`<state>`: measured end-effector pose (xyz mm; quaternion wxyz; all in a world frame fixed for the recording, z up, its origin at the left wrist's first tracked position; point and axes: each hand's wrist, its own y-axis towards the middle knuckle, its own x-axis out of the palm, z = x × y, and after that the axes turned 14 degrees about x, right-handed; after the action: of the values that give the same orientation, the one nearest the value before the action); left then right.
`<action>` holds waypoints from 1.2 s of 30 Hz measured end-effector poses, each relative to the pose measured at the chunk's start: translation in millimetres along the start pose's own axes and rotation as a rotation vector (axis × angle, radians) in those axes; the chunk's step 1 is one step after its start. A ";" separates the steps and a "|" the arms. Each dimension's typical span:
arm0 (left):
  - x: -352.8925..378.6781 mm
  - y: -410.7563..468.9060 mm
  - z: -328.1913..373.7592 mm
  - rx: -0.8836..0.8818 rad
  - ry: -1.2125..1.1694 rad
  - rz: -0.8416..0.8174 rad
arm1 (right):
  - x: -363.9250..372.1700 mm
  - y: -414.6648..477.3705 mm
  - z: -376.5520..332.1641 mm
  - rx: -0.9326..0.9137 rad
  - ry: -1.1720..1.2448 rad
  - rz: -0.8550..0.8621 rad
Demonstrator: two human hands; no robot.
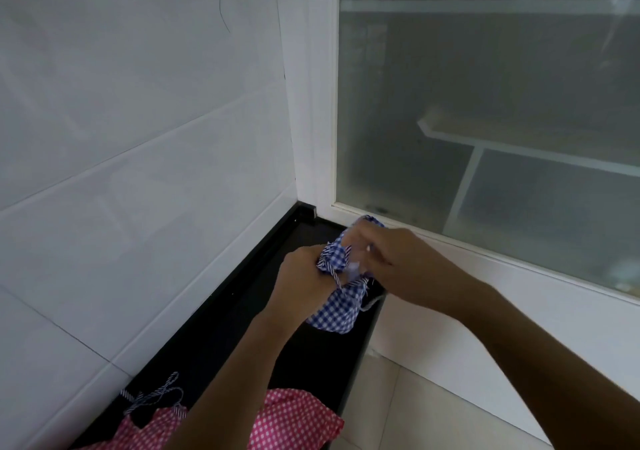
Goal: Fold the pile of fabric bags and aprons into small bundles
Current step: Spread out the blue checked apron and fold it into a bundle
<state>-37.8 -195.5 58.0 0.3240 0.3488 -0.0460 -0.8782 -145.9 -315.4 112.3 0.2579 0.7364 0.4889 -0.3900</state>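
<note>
Nearest: pink white-dotted cloth piece [294,422] with blue-white striped twisted ties [156,394], lying on long black ledge [239,314]. Above the ledge's far end, blue-and-white gingham cloth bundle [337,307], held between both hands. Left hand [301,276] curled round its bunched neck; right hand [398,262] pinches the top, fingertips blurred. Judged light, limp, prone to springing open; best gripped at the gathered neck. Beyond: white tiled wall [138,120], frosted glass pane [485,103].

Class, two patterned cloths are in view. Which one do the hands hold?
The blue-and-white checked cloth, bunched between the left hand and right hand. The pink-and-white cloth lies lower down on the black ledge, in neither hand.
</note>
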 end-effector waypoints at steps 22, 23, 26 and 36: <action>-16.7 -3.0 -22.2 -0.445 -0.281 0.195 | 15.1 48.0 52.7 0.191 0.176 0.063; -12.1 -7.9 -17.7 -0.529 -0.390 0.144 | 18.1 48.1 53.1 0.263 0.267 0.099; 12.2 -16.9 -13.3 -0.575 -0.736 0.052 | 30.8 44.9 50.6 0.351 0.490 0.157; 1.5 -15.3 -6.4 -0.369 -1.176 0.062 | 3.6 28.0 50.2 0.065 0.649 -0.339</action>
<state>-42.7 -183.5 47.6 0.3249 -0.2570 -0.0743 -0.9071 -135.5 -362.6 80.9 -0.0023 0.7381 0.6478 -0.1886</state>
